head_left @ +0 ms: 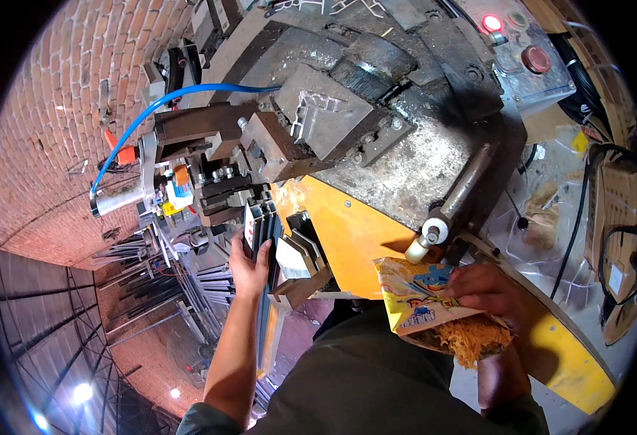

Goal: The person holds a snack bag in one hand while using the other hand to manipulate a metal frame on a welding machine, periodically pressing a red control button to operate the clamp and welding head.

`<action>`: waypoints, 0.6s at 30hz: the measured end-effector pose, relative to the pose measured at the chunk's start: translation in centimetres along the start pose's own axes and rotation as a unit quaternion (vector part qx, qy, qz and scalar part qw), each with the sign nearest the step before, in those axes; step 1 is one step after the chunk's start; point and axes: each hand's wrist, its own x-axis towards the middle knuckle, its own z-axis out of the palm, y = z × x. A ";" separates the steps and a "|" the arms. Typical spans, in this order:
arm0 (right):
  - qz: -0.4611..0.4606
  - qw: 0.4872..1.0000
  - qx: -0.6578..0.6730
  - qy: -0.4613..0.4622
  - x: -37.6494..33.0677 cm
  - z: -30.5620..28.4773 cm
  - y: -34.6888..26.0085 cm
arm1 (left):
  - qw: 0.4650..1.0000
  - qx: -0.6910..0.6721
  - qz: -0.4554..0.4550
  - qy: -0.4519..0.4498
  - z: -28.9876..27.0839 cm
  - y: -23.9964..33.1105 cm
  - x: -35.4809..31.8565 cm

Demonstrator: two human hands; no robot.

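Observation:
My left hand (250, 270) is closed round a long dark aluminium profile (263, 225), thumb on one face and fingers on the other. The profile's far end lies at the clamps of a machine, beside the yellow panel (347, 232). My right hand (486, 291) pinches the upper part of a yellow, printed snack bag (414, 293). Its open mouth tilts toward me, and an orange, shredded-looking snack (471, 337) shows in it. Part of my right fingers is hidden behind the bag.
A steel machine top (420, 159) carries a short cut profile piece (317, 116). A blue hose (159, 98) arcs over the left side. At the upper right sits a control box (539, 83) with a lit red lamp and red button. Several metal bars (181, 275) lie left; cardboard boxes (615, 217) stand right.

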 end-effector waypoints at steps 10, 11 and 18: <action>-0.003 1.000 -0.015 0.007 0.1 0.3 -0.1 | 0.998 0.016 0.055 0.018 1.2 1.8 0.5; -0.003 1.000 -0.021 0.005 0.0 0.3 -0.1 | 0.999 0.014 0.050 0.018 1.1 2.3 0.4; 0.003 1.000 -0.010 0.016 -0.5 0.6 0.1 | 0.996 0.066 0.051 0.037 0.5 0.3 -1.0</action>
